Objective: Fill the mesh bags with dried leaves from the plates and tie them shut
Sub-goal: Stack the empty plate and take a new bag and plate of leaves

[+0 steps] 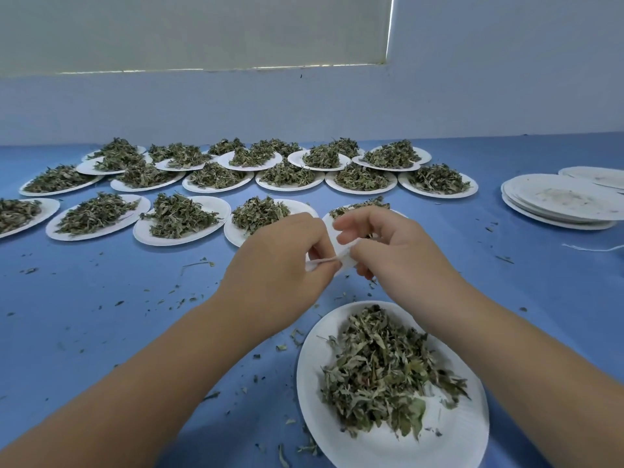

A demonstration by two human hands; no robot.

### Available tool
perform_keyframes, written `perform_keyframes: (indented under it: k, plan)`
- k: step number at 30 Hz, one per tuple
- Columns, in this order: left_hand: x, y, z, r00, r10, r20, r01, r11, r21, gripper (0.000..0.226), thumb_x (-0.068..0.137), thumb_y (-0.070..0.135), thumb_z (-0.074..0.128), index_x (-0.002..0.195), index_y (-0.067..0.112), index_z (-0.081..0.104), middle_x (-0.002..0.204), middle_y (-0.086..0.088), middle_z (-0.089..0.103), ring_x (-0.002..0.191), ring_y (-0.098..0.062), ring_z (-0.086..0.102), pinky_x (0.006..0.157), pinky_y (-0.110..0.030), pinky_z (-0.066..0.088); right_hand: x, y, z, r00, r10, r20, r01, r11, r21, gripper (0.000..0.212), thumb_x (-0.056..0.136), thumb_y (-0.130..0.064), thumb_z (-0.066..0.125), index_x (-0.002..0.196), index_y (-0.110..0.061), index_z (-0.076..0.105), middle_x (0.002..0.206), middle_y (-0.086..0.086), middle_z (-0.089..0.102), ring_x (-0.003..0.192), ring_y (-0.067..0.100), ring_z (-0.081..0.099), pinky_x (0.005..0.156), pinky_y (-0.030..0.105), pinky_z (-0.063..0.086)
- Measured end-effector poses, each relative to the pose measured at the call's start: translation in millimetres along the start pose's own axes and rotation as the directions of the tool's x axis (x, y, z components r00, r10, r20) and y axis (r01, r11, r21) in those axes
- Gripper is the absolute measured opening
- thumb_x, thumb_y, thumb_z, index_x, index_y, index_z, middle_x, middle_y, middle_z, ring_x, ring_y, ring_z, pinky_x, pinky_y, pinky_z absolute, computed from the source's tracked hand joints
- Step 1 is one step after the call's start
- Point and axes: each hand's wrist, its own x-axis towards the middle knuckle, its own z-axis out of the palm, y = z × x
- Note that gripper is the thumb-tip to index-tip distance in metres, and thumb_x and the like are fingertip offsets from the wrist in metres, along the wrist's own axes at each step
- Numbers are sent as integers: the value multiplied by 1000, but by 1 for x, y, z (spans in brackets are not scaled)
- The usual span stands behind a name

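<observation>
**A:** Plates on the far left, what are they like?

**B:** Round white paper plates point(216, 207) with shallow rims. They overlap in rows from nine to twelve o'clock of the hands. Each carries a loose heap of dried leaves point(179, 216), curled, grey-green and brittle-looking.

**A:** And the left hand?

**B:** The left hand point(277, 261) hovers over the blue table cover point(101, 298), which is smooth, matte and flecked with leaf crumbs. Its thumb and forefinger pinch a thin white drawstring point(320, 261), and the other fingers are curled in.

**A:** Where is the bag?

**B:** The mesh bag point(347, 256) is in the air between the hands. It is small, white and soft. I can't tell whether it holds leaves.

**A:** Right hand?

**B:** The right hand point(388, 251) pinches the bag's right side, its other fingers loosely bent.

**A:** Farther right?

**B:** At five o'clock the near plate point(371, 450) holds its own leaf pile point(381, 366). At two o'clock stands a stack of empty plates point(557, 201), dusted with crumbs. At three o'clock a loose white thread point(587, 247) lies on the cover.
</observation>
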Motion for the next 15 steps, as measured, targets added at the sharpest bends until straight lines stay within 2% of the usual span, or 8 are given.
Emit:
perform_keyframes:
  k: [3, 5, 8, 11, 15]
  plan:
    - [-3, 2, 1, 996, -82, 25, 84, 992, -95, 24, 80, 21, 74, 68, 23, 54, 66, 13, 51, 64, 7, 47, 59, -8, 33, 0, 1, 1, 998, 48, -33, -47, 999, 13, 39, 78, 4, 49, 94, -28, 65, 78, -6, 59, 53, 3, 46, 52, 18, 40]
    - [-4, 2, 0, 982, -179, 52, 186, 964, -192, 20, 82, 27, 71, 69, 24, 57, 64, 14, 54, 55, 7, 48, 53, -7, 34, 1, 1, 0, 996, 71, -51, -68, 997, 45, 39, 78, 5, 48, 94, -27, 64, 75, -2, 56, 54, 5, 46, 52, 19, 39]
    - [-5, -1, -2, 955, -293, 53, 294, 899, -326, 17, 84, 29, 67, 70, 23, 59, 64, 16, 57, 41, -1, 43, 44, -9, 31, -3, -1, -1, 1000, 18, -25, -18, 1000, -12, 41, 75, 4, 50, 94, -30, 61, 74, -7, 56, 49, 3, 43, 47, 16, 36]
    - [-4, -2, -3, 951, -309, 35, 301, 888, -348, 17, 86, 24, 65, 70, 21, 60, 62, 17, 56, 39, -4, 39, 41, -9, 29, -9, -3, 3, 996, -54, 65, 63, 987, -148, 45, 74, 2, 52, 94, -38, 54, 80, -11, 53, 45, 2, 41, 41, 15, 36]
    - [-7, -2, -2, 978, -203, 42, 207, 951, -232, 16, 87, 22, 65, 73, 25, 58, 66, 13, 52, 45, 3, 42, 47, -10, 31, -12, -2, 4, 992, -77, 98, 87, 992, -96, 41, 75, -4, 51, 93, -40, 53, 81, -15, 52, 45, 3, 40, 42, 15, 37]
